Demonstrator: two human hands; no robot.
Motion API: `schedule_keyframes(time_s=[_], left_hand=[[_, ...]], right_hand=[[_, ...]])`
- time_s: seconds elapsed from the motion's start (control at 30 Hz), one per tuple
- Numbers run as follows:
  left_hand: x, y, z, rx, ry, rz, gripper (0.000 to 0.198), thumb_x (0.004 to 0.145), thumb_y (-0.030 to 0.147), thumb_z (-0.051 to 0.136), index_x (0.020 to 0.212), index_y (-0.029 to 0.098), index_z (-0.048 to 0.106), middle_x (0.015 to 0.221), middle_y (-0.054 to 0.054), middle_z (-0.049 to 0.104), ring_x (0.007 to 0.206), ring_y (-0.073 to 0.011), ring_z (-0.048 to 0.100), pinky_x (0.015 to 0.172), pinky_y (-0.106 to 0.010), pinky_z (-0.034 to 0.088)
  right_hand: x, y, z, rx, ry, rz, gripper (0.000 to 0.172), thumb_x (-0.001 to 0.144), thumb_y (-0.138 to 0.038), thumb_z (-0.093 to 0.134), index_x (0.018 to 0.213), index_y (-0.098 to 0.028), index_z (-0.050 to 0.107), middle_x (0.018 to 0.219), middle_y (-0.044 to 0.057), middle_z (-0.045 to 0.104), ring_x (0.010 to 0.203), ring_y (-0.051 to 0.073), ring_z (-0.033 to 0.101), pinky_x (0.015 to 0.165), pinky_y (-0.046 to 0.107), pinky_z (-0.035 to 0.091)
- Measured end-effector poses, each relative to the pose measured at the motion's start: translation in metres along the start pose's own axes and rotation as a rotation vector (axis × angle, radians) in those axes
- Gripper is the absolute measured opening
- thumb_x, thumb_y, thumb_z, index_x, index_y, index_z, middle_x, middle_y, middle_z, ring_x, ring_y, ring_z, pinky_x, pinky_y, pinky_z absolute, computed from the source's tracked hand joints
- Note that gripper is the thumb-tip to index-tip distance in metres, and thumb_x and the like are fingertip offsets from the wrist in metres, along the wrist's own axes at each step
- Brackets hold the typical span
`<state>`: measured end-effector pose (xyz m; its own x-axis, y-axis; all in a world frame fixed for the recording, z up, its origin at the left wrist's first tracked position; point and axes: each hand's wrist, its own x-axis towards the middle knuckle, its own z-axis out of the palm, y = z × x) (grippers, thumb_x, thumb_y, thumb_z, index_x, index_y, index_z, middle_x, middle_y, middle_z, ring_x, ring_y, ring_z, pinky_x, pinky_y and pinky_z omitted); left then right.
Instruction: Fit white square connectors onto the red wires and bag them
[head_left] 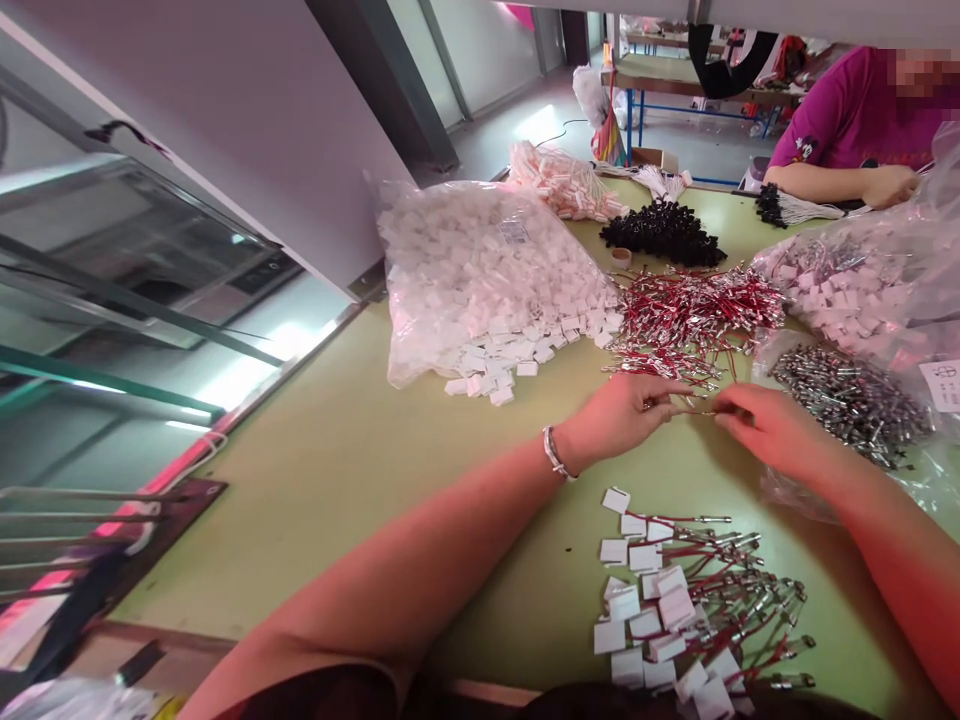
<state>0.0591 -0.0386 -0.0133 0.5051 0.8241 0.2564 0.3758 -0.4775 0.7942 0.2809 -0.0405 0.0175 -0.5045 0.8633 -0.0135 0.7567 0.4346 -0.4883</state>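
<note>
Both of my hands meet over the green table, just in front of a pile of short red wires with metal ends (pixel 694 310). My left hand (pixel 626 412), with a bracelet at the wrist, pinches a short wire whose thin end points right. Fingertips of my right hand (pixel 769 425) close around a red wire (pixel 730 362) that sticks up above them. A thin metal end lies in the small gap between the hands; which wire it belongs to I cannot tell. Below, red wires joined to white plastic connector housings (pixel 675 605) lie in a heap, metal fittings toward the right.
A plastic bag of white housings (pixel 487 270) spills onto the table at left. Small metal parts (pixel 847 400) lie on plastic at right, near another bag (pixel 862 280). Black connectors (pixel 664 232) are piled behind. Across the table sits a person in a purple shirt (pixel 832 120).
</note>
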Motion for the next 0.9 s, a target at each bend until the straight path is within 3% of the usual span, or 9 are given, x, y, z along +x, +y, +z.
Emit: schedule_keyframes(time_s=[0.1,0.2,0.27,0.33,0.4,0.5,0.7,0.9], left_hand=[[0.001,0.007,0.005,-0.103,0.121,-0.121,0.027,0.083,0.02,0.06,0.11,0.018,0.06,0.063,0.004,0.064,0.057,-0.0094,0.056,0.059,-0.022,0.046],[0.004,0.005,-0.006,-0.055,0.205,-0.122,0.019,0.084,0.027,0.061,0.1,0.016,0.06,0.07,0.001,0.067,0.061,-0.0104,0.057,0.062,-0.024,0.047],[0.008,-0.007,-0.022,0.142,0.312,-0.124,0.022,0.089,0.035,0.055,0.086,0.016,0.064,0.077,-0.004,0.067,0.068,-0.0138,0.058,0.067,-0.028,0.048],[0.013,-0.026,-0.039,0.468,0.482,-0.219,0.026,0.09,0.034,0.052,0.085,0.014,0.068,0.083,-0.009,0.065,0.081,-0.0206,0.058,0.08,-0.038,0.048],[0.016,-0.045,-0.05,0.651,0.387,-0.274,0.023,0.088,0.027,0.053,0.088,0.014,0.072,0.084,-0.011,0.062,0.089,-0.0257,0.058,0.087,-0.043,0.047],[0.016,-0.062,-0.053,0.729,0.319,-0.299,0.024,0.087,0.024,0.053,0.097,0.014,0.073,0.092,-0.013,0.061,0.098,-0.0278,0.057,0.093,-0.043,0.046],[0.007,-0.059,-0.049,0.742,0.251,-0.329,0.027,0.083,0.021,0.053,0.1,0.014,0.072,0.097,-0.014,0.067,0.097,-0.0298,0.061,0.088,-0.042,0.049],[0.008,-0.056,-0.049,0.573,0.372,-0.458,0.035,0.073,0.021,0.057,0.103,0.016,0.073,0.094,-0.009,0.068,0.083,-0.0232,0.063,0.081,-0.034,0.05]], right_hand=[[0.001,-0.021,0.01,-0.098,0.017,-0.098,0.019,0.087,-0.019,0.048,0.098,-0.02,0.063,0.101,0.009,0.069,0.09,0.022,0.061,0.074,0.034,0.045],[0.002,-0.034,0.019,-0.087,0.044,-0.009,0.026,0.092,-0.017,0.037,0.101,-0.018,0.061,0.089,0.009,0.07,0.075,0.02,0.062,0.064,0.032,0.043],[0.003,-0.034,0.021,-0.06,0.106,0.033,0.027,0.093,-0.019,0.036,0.104,-0.018,0.061,0.084,0.008,0.07,0.071,0.019,0.062,0.063,0.031,0.041],[0.004,-0.029,0.019,0.006,0.128,0.073,0.026,0.094,-0.023,0.037,0.107,-0.019,0.059,0.078,0.004,0.07,0.067,0.018,0.061,0.062,0.029,0.04],[0.005,-0.022,0.016,0.046,0.119,0.109,0.024,0.093,-0.024,0.039,0.104,-0.021,0.06,0.075,0.002,0.069,0.063,0.016,0.06,0.06,0.028,0.039],[0.005,-0.012,0.015,0.023,0.147,0.109,0.021,0.091,-0.024,0.042,0.096,-0.021,0.062,0.079,0.003,0.071,0.065,0.017,0.06,0.061,0.028,0.039],[0.003,0.002,0.019,0.07,0.17,0.158,0.017,0.086,-0.025,0.049,0.088,-0.021,0.065,0.074,0.001,0.07,0.06,0.015,0.057,0.058,0.027,0.038],[0.0,-0.003,0.017,0.042,0.216,0.11,0.017,0.087,-0.029,0.051,0.082,-0.022,0.066,0.075,0.001,0.07,0.064,0.014,0.058,0.06,0.029,0.039]])
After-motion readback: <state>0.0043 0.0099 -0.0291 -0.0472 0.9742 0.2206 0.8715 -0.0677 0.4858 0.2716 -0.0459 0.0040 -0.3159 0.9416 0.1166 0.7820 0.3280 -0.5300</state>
